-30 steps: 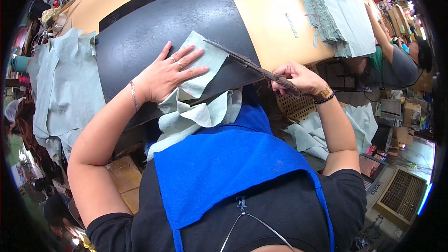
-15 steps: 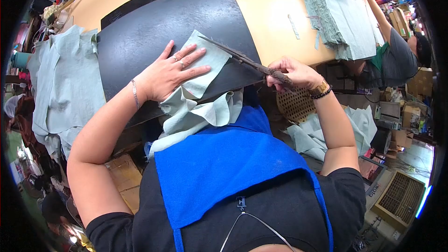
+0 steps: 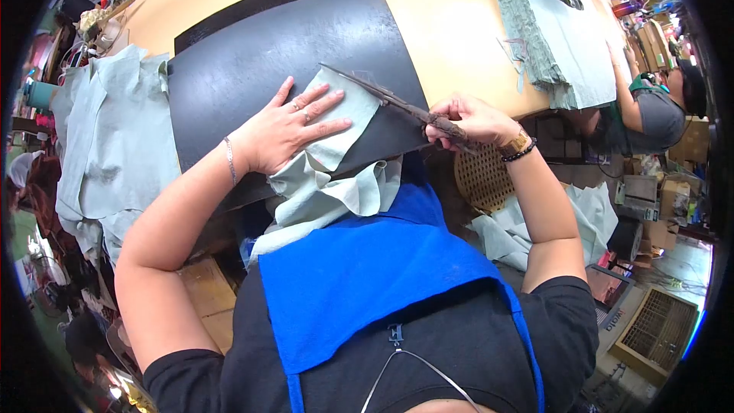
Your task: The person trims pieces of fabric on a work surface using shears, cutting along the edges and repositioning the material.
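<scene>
My left hand lies flat with fingers spread on a pale green piece of cloth, pressing it against a black board. The cloth's lower part bunches into folds over the board's near edge, against a blue apron. In my right hand is a pair of scissors with dark wrapped handles. Its long blades point up and left along the cloth's upper right edge, the tips at its top corner. A thin sliver shows just beyond the blades.
Layered pale green cloth is piled at the table's right. More cloth hangs over the left edge. A woven stool seat and crumpled cloth are below right. Another person works at the far right.
The scissors have shifted slightly left, their tips now at the cloth's top corner. My left hand stays on the cloth. The other person's raised arm has come down. The view has tilted slightly.
</scene>
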